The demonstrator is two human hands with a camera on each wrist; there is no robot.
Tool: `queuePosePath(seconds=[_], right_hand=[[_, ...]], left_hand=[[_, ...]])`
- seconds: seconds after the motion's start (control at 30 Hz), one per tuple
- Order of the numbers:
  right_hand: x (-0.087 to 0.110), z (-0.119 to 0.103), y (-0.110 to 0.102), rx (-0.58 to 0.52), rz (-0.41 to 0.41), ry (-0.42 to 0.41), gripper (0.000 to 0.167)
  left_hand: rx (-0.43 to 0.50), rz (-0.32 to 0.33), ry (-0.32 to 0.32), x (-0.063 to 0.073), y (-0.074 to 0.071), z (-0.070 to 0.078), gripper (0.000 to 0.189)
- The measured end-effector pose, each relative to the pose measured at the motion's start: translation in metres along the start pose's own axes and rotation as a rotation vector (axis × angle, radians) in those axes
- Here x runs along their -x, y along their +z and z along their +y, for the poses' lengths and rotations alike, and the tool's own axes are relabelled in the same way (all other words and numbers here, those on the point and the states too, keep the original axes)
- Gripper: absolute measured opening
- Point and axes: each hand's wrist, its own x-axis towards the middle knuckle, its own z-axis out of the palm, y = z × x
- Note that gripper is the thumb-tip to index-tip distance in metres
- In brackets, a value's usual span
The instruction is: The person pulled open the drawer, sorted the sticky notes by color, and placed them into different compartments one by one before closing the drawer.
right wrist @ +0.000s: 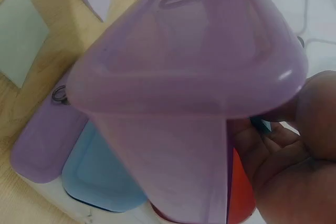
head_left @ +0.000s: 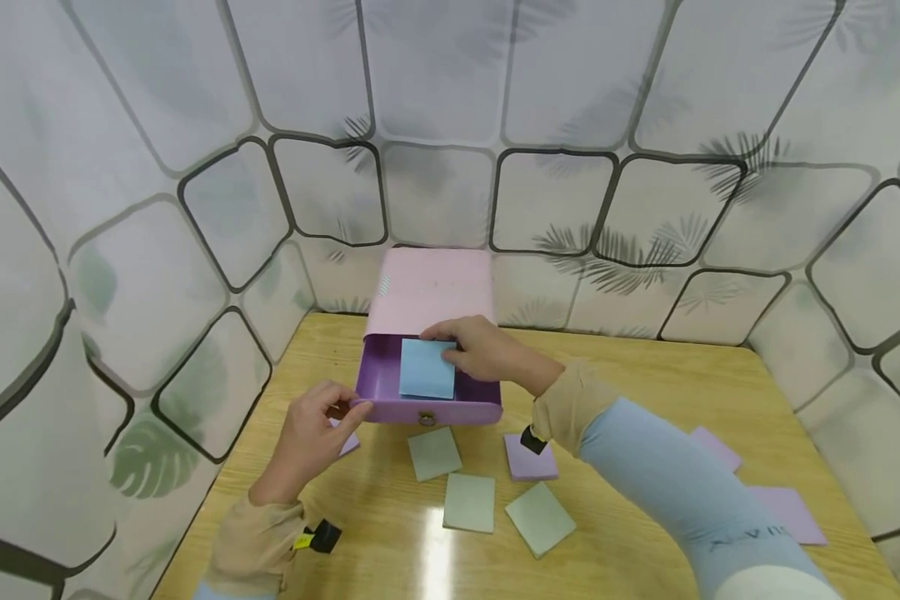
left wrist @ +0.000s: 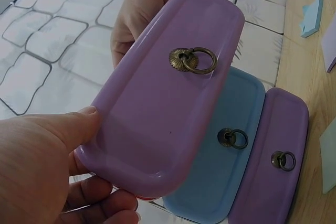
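A pink-topped cabinet [head_left: 438, 283] stands against the wall, its top purple drawer [head_left: 427, 411] pulled out. My left hand [head_left: 307, 433] grips the drawer's left front corner, thumb on the front and fingers curled beneath, as the left wrist view shows. Over the open drawer, my right hand [head_left: 487, 350] pinches a light blue sticky-note pad [head_left: 426, 368] by its right side. The pad covers part of the drawer floor. In the left wrist view, the drawer front [left wrist: 152, 108] has a brass ring pull [left wrist: 202, 61]. Only a sliver of blue shows by my right hand [right wrist: 310, 145] in the right wrist view.
Below are a closed blue drawer [left wrist: 210, 182] and another purple drawer [left wrist: 273, 182]. On the wooden table [head_left: 390, 550] lie several pale green pads [head_left: 468, 503]. A purple pad [head_left: 531, 462] sits near my right wrist; other purple pads [head_left: 791, 514] lie at right. Patterned fabric walls surround the table.
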Motion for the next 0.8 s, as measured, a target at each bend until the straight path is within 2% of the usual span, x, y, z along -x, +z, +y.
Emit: queuePosePath(seconds=[0.33, 0.8], right_hand=[[0.006, 0.003, 0.007, 0.034, -0.007, -0.030, 0.036], [0.006, 0.000, 0.020, 0.332, -0.036, -0.096, 0.036]], left_hand=[[-0.021, 0.013, 0.016, -0.001, 0.002, -0.002, 0.013], [-0.016, 0.033, 0.058, -0.001, 0.003, -0.005, 0.013]])
